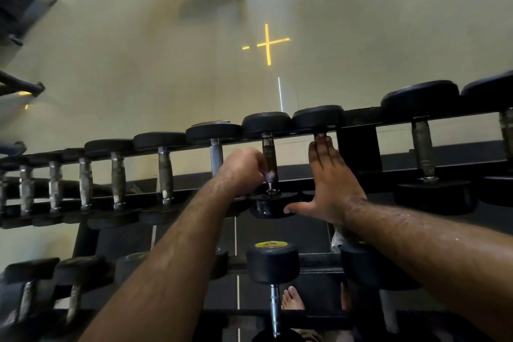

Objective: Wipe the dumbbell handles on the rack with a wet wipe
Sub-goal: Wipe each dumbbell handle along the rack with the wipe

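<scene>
Here we look down on the upper tier of the dumbbell rack (358, 116), with both forearms reaching in from below. The left hand (244, 168) is curled around the near end of one dumbbell handle (268, 154), and a pale scrap at its fingertips is, we judge, the wet wipe (269, 175); blur keeps us from saying more of it. This grip is therefore clenched on the wipe against the handle. The right hand (327, 183) lies flat and released, fingers straight and pointing away from us over the neighbouring dumbbell, whose handle it hides, with the thumb spread toward the near head of the dumbbell being wiped. The relation that governs the coming stroke is simple: the handle's long axis runs directly away from us, from near head to far head, and the wipe sits at its near end, so the unwiped length lies ahead of the left hand, which is plainly the nearer of the two. Counting along the upper tier, we find about seven handles exposed to the left of the hands, the one under the wipe, and two more at the right. On the lower tier we count three handles in view, plus further heads partly hidden by the arms. One wipe is visible.
</scene>
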`<action>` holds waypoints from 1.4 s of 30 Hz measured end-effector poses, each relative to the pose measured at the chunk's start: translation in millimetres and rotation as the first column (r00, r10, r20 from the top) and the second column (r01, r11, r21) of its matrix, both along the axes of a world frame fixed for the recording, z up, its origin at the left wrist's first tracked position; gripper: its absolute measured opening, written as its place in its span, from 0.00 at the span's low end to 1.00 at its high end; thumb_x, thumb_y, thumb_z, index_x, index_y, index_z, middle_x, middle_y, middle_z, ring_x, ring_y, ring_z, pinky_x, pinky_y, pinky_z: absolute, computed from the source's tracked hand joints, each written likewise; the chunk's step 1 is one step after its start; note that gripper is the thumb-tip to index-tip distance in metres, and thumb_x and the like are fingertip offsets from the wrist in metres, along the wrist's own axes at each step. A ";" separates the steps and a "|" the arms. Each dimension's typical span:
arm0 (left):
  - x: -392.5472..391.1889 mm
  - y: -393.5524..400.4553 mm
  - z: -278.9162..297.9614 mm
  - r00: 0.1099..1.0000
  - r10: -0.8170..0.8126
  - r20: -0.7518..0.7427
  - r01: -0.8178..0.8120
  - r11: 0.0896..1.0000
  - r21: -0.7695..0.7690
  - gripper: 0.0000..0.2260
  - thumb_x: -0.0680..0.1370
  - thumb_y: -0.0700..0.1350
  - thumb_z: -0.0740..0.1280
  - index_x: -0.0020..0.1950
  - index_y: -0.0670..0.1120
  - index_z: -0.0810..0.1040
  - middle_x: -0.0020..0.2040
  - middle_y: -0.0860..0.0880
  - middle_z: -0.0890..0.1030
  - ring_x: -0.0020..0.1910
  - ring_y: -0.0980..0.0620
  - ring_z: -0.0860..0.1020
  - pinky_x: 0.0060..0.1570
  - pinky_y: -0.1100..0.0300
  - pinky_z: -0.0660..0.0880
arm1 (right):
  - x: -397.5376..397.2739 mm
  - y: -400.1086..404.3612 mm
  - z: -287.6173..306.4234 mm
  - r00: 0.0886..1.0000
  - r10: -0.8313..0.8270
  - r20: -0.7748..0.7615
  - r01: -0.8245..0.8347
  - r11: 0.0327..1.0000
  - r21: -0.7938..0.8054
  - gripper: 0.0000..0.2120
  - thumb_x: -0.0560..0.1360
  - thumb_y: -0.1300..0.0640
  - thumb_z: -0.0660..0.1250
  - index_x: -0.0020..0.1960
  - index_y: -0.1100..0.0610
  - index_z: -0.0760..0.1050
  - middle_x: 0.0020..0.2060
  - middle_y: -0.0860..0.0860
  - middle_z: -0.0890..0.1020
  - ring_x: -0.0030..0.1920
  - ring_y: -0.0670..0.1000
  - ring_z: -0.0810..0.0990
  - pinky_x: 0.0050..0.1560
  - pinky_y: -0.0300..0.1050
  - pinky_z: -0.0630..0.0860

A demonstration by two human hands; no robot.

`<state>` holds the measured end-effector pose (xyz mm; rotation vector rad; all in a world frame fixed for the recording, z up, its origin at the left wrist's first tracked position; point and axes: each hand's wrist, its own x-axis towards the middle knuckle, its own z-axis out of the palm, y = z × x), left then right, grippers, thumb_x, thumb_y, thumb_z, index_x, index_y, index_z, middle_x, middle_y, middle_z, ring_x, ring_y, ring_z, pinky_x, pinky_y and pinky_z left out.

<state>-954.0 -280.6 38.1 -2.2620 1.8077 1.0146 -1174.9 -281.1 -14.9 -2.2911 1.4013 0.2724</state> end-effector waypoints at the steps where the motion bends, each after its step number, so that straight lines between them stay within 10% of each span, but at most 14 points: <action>1: -6.2 2.8 -3.0 0.997 -0.019 0.076 0.016 0.999 0.040 0.04 0.77 0.46 0.77 0.49 0.50 0.85 0.44 0.53 0.83 0.41 0.56 0.81 0.39 0.61 0.79 | 0.1 0.2 0.8 1.000 0.002 0.000 -0.002 1.000 0.001 0.78 0.56 0.07 0.47 0.83 0.61 0.26 0.79 0.58 0.20 0.83 0.60 0.26 0.86 0.59 0.42; 8: -27.1 -5.0 6.0 0.988 -0.110 -0.110 0.117 0.991 0.059 0.04 0.78 0.43 0.75 0.51 0.50 0.86 0.45 0.55 0.84 0.45 0.58 0.82 0.48 0.60 0.81 | 0.4 0.5 2.4 1.000 -0.004 0.001 0.004 1.000 0.005 0.77 0.59 0.09 0.53 0.84 0.60 0.27 0.79 0.57 0.20 0.83 0.59 0.26 0.86 0.59 0.43; 14: -53.4 1.1 -2.3 0.913 -0.405 0.054 0.393 0.906 0.156 0.08 0.79 0.46 0.74 0.57 0.48 0.86 0.48 0.50 0.84 0.46 0.52 0.83 0.49 0.56 0.84 | 1.9 1.6 5.0 1.000 -0.022 0.022 0.022 1.000 -0.004 0.77 0.59 0.10 0.56 0.84 0.60 0.28 0.80 0.56 0.22 0.83 0.58 0.26 0.86 0.58 0.42; 21: -14.2 -11.0 22.1 0.980 -0.153 -0.129 0.162 0.984 0.068 0.03 0.79 0.48 0.75 0.51 0.51 0.87 0.45 0.55 0.84 0.46 0.58 0.83 0.50 0.59 0.81 | 0.5 3.4 3.9 1.000 -0.017 0.014 0.018 0.999 -0.029 0.76 0.60 0.10 0.56 0.85 0.60 0.30 0.81 0.57 0.23 0.84 0.59 0.29 0.86 0.59 0.45; 25: -36.6 16.6 -7.8 0.942 -0.335 -0.025 0.336 0.938 0.085 0.08 0.78 0.45 0.75 0.57 0.52 0.86 0.52 0.53 0.83 0.50 0.53 0.82 0.53 0.54 0.83 | 2.4 2.6 4.4 1.000 -0.020 0.008 0.020 0.999 -0.037 0.77 0.58 0.10 0.55 0.85 0.60 0.29 0.81 0.57 0.24 0.84 0.58 0.28 0.86 0.57 0.43; 30: 7.7 14.8 22.8 0.941 -0.226 -0.254 0.272 0.948 0.164 0.08 0.79 0.41 0.73 0.49 0.55 0.88 0.47 0.56 0.86 0.48 0.56 0.84 0.50 0.56 0.83 | 1.6 2.0 -1.0 1.000 -0.024 -0.004 0.024 0.998 -0.051 0.77 0.58 0.10 0.55 0.85 0.60 0.29 0.82 0.57 0.24 0.84 0.57 0.29 0.85 0.55 0.41; 34: 20.8 30.5 22.6 0.948 0.031 -0.318 -0.053 0.997 -0.062 0.12 0.79 0.35 0.70 0.48 0.52 0.87 0.45 0.55 0.85 0.47 0.57 0.84 0.45 0.64 0.79 | 3.7 2.0 -3.0 0.999 -0.042 -0.031 0.040 0.998 -0.050 0.78 0.57 0.09 0.56 0.84 0.58 0.27 0.81 0.56 0.24 0.84 0.57 0.28 0.85 0.54 0.38; 39: 26.6 59.8 5.8 0.709 0.392 -0.586 -0.530 0.845 -0.076 0.17 0.76 0.31 0.65 0.46 0.51 0.86 0.45 0.52 0.87 0.49 0.51 0.86 0.46 0.55 0.84 | 20.6 19.8 20.4 0.992 0.115 0.046 -0.109 0.987 -0.115 0.70 0.63 0.09 0.46 0.87 0.58 0.36 0.86 0.57 0.37 0.86 0.56 0.36 0.84 0.50 0.37; 42: 31.9 69.7 6.1 0.250 0.595 -0.764 -0.818 0.552 0.162 0.16 0.78 0.27 0.61 0.50 0.44 0.84 0.51 0.43 0.86 0.53 0.43 0.86 0.48 0.51 0.85 | 69.2 43.1 32.5 0.921 0.388 -0.031 -0.389 0.913 -0.128 0.61 0.69 0.15 0.59 0.85 0.59 0.57 0.80 0.58 0.69 0.79 0.59 0.67 0.81 0.56 0.64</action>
